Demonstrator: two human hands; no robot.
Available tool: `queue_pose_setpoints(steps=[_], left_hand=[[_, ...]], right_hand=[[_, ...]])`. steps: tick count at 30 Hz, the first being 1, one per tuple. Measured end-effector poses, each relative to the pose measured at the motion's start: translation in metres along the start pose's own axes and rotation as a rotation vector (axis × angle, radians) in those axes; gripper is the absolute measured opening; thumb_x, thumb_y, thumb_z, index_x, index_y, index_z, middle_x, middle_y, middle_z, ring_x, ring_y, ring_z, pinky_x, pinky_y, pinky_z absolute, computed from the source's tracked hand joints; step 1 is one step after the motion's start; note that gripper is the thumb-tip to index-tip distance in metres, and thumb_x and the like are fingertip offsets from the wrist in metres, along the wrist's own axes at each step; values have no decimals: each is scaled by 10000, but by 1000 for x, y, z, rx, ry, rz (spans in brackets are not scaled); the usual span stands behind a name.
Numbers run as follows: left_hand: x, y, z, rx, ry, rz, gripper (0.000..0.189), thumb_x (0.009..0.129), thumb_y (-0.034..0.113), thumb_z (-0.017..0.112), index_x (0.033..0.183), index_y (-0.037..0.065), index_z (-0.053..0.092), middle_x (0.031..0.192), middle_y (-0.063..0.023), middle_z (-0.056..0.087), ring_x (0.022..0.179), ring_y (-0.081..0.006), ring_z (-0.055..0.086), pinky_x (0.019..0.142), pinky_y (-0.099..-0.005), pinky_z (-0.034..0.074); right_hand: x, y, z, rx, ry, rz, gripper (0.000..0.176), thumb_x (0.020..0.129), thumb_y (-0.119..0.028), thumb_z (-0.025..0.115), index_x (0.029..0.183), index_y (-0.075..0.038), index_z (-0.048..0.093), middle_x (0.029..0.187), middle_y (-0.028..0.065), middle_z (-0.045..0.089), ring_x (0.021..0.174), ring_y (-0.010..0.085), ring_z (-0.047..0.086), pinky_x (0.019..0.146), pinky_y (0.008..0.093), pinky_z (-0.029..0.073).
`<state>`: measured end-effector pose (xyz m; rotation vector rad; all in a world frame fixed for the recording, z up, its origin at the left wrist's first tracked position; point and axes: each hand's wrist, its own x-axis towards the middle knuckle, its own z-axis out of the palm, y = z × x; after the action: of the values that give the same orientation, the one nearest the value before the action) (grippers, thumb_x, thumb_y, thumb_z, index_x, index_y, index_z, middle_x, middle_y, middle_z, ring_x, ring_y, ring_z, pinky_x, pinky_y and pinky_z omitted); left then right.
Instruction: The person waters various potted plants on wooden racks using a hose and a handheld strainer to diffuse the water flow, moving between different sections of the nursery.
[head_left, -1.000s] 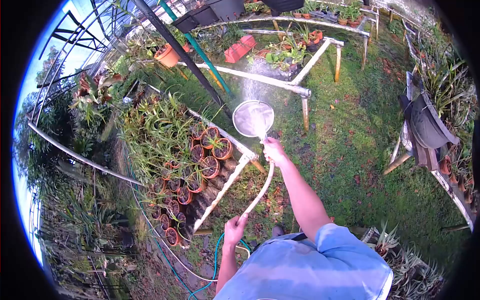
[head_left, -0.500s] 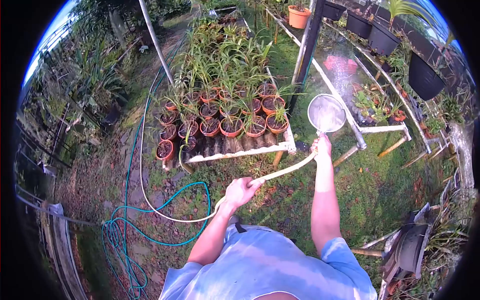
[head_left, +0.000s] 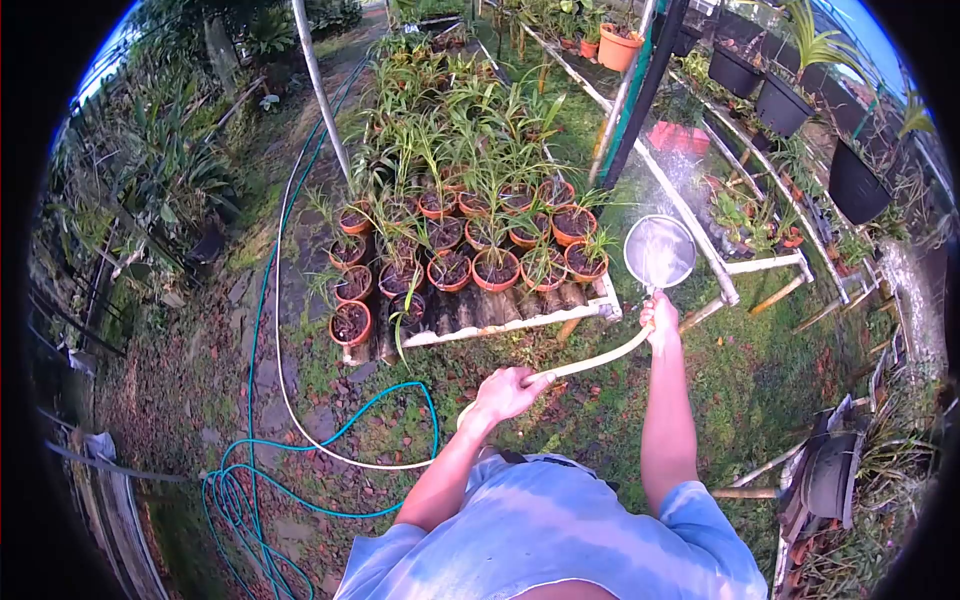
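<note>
1. Left of the counter (head_left: 510, 326), a green hose (head_left: 251, 400) runs along the ground, its loops lying toward me from the counter's near left corner.
2. On the counter itself stand the potted plants (head_left: 495, 270), rows of them, one row near its front edge; neither of my hands touches them.
3. On my side of the counter, before its front edge, is my left hand (head_left: 508, 393), the fingers curled around the pale hose (head_left: 605, 357).
4. Between my hands, the pale hose has its long axis slanting away from me and rightward, bending upward past the counter's near right corner; it lies within both sets of fingers.
5. Just right of that corner is my right hand (head_left: 659, 318), the fingers clenched around the hose's far end; whether they also cover the neck of the watering head, I cannot tell.
6. Right of the counter too, the round watering head (head_left: 660, 250) lies just beyond my right fingers, straight on from them; my right hand is the nearer one, my left well back.
7. Farther right of the counter, past the watering head, spray falls near a red planter (head_left: 678, 138).
</note>
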<state>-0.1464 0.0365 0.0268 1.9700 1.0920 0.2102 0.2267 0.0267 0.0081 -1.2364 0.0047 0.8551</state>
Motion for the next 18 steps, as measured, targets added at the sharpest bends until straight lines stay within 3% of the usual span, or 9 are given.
queue_pose_setpoints(steps=[5,11,15,16,18], left_hand=[[9,6,-30,55,-153,12,672,848,686,521,796,38,688,708,-178,658,742,-331,665,726,-441,493],[36,-12,-16,101,-308,37,718,822,721,526,762,20,669,687,-181,650,747,-324,672,726,-432,496],[45,-47,14,77,-426,110,704,832,676,577,660,-6,605,587,-139,573,585,-219,561,592,-392,449],[41,-42,14,13,-440,105,661,856,615,604,625,-4,571,551,-83,515,548,-156,468,528,-362,401],[39,-40,18,19,-493,126,646,868,594,605,619,-1,562,547,-65,497,543,-140,450,513,-352,384]], right_hand=[[-6,23,-34,111,137,3,122,976,-217,449,954,-103,486,636,-15,412,433,56,360,347,208,304],[-53,42,-65,183,345,-89,99,955,-183,481,989,-90,486,602,-2,402,420,94,374,344,251,325],[-76,52,-87,172,397,-179,84,946,-153,488,993,-85,503,612,12,425,424,108,392,353,269,338],[-83,51,-86,167,446,-205,89,952,-158,484,991,-82,508,614,13,430,423,108,392,353,268,339],[-98,45,-89,112,440,-203,109,964,-174,475,991,-78,517,615,14,438,423,107,393,353,267,340]])
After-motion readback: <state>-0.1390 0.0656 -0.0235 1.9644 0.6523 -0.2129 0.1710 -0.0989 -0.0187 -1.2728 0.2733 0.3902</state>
